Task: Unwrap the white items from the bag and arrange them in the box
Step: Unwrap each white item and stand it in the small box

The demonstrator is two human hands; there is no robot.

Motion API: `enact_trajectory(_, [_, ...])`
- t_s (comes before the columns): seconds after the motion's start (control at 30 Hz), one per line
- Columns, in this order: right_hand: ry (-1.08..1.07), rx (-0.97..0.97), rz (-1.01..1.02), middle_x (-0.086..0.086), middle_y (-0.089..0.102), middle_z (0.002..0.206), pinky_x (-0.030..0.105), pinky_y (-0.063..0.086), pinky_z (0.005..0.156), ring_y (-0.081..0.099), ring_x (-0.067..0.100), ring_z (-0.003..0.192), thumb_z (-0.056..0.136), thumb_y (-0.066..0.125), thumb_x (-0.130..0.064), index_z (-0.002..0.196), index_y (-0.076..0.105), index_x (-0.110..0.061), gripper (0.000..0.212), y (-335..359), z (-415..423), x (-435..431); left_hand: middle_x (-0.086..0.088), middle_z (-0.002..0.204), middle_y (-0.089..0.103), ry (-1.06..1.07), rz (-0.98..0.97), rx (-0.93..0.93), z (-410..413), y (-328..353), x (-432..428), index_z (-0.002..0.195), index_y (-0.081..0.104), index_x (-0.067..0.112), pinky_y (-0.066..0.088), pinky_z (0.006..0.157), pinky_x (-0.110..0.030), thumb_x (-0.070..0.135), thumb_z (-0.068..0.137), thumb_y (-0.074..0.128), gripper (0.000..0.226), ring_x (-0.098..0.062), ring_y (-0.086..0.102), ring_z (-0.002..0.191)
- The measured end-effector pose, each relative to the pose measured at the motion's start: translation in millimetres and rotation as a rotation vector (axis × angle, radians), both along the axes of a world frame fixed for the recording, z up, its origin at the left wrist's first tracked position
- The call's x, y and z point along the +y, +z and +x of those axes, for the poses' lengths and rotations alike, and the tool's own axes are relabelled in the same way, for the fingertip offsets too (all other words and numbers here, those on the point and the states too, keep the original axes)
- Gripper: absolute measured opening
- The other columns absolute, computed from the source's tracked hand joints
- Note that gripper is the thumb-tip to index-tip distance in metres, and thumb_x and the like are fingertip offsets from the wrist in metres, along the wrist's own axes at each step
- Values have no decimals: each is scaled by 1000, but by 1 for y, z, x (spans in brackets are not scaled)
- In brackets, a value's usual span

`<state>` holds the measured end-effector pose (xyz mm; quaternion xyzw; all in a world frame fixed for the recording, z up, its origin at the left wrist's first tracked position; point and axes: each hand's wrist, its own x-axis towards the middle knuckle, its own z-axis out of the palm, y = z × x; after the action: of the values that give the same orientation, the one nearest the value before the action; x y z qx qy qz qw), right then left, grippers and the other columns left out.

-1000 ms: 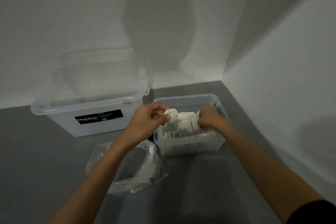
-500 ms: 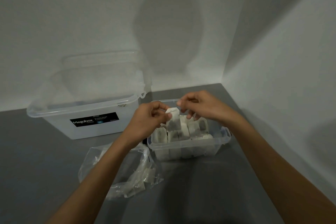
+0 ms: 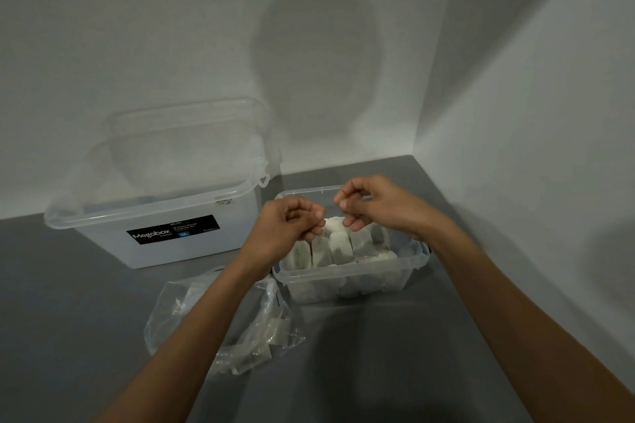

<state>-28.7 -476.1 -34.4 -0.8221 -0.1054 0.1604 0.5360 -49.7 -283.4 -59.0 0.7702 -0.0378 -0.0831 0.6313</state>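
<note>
- Raised slightly since earlier frame: left hand and right hand, above box.
- Left pinching white item; right pinching small white tab.
- Mostly packed; more remaining in bag, 7 o'clock of box.

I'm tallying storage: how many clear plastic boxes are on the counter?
2. The large labelled box stands at the back left; the small box, holding white items, sits to its right, nearer the camera. None seems hidden.
</note>
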Motion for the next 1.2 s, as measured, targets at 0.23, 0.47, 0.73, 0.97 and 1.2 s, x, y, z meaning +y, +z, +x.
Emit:
enact_trajectory(0.23, [256, 59, -485, 0, 65, 75, 26, 52, 61, 61, 10, 64, 85, 59, -4, 102, 70, -14, 22, -44, 7, 8, -5, 79, 72, 3, 252, -44, 5, -21, -1, 93, 70, 10, 57, 66, -22, 10, 88, 64, 8, -13, 69, 71])
enact_trajectory(0.47, [327, -10, -817, 5, 65, 103, 27, 43, 70, 54, 17, 85, 87, 58, -13, 98, 70, -13, 17, -77, 24, 29, -4, 80, 72, 8, 248, -54, 8, -22, 1, 93, 70, 13, 56, 65, -19, 11, 88, 64, 8, -10, 69, 71])
enact_trajectory(0.73, [360, 35, -740, 0, 64, 82, 21, 45, 56, 58, 13, 68, 83, 67, -16, 88, 66, -20, 6, -65, 29, 25, -10, 85, 72, -17, 227, -48, 9, -23, 5, 95, 69, 11, 58, 67, -21, 9, 87, 65, 10, -16, 70, 77])
enact_trajectory(0.97, [358, -26, -647, -7, 64, 75, 20, 46, 54, 61, 6, 60, 85, 64, -16, 89, 65, -17, 5, -1, 35, 3, -2, 89, 71, -253, 453, -99, 16, -24, -4, 103, 69, 15, 53, 63, -24, 23, 81, 73, 23, -13, 65, 70])
enact_trajectory(1.2, [246, -100, -632, -4, 64, 67, 19, 45, 52, 61, 10, 54, 87, 63, -3, 90, 66, -12, 10, 10, 39, -20, -6, 86, 73, -200, 281, 19, 12, -25, -45, 98, 69, 10, 47, 58, -20, 28, 87, 67, 21, -11, 67, 67])
